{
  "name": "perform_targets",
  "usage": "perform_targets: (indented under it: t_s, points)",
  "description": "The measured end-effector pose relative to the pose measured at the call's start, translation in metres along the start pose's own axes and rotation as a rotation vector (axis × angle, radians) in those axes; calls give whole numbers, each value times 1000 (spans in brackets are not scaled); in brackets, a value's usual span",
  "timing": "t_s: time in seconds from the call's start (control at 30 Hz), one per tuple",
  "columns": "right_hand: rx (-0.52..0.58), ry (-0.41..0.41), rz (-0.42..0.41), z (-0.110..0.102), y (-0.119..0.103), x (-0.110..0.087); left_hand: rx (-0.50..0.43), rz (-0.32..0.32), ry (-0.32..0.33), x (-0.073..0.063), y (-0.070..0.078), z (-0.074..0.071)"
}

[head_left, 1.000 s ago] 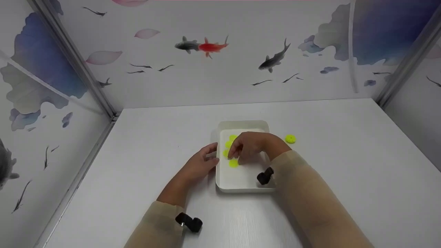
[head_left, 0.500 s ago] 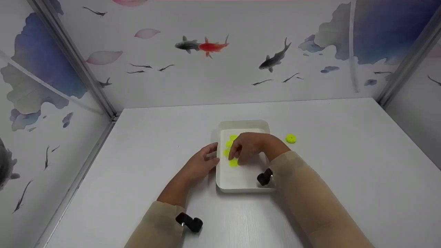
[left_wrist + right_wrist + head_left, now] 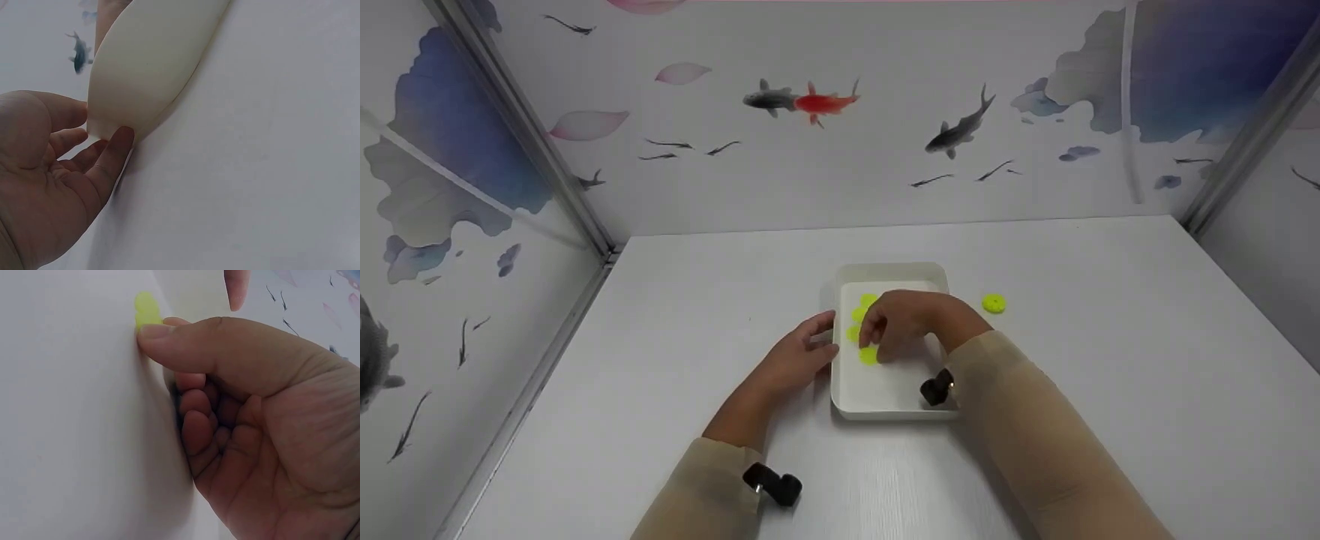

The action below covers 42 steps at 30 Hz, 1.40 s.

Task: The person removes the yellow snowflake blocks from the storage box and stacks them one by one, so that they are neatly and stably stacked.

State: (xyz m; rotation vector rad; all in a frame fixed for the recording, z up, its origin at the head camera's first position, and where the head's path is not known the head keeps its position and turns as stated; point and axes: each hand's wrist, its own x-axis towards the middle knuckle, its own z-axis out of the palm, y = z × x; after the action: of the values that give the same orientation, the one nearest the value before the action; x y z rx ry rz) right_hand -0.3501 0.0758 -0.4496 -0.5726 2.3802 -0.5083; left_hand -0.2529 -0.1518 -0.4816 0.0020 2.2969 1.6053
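Left fingers [image 3: 116, 149], slightly parted, touch the tray [image 3: 885, 391], right fingers [image 3: 180, 346] pinch a disc [image 3: 147, 308] ahead, seemingly placing it; next needs gentle release.

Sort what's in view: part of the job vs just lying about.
Part of the job, it seems:
white tray
left hand, touching the tray's side
yellow pieces in the tray
right hand, pinching one piece

Lying about:
lone yellow disc on the table, untouched; possibly a matching piece
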Motion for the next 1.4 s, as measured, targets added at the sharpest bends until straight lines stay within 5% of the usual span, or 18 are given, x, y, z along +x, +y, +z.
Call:
perform_targets:
  t_s: [0.37,0.6,1.1,1.4]
  points:
    - [59,11,-85,-2,9,0,-3,-13,4,2,0,1]
    - [101,30,-43,-3,8,4,11,4,6,1,0,-1]
    - [336,36,-45,-6,19,9,-13,-19,13,1,0,1]
    - [507,66,-154,-19,20,0,12,-25,18,1,2,2]
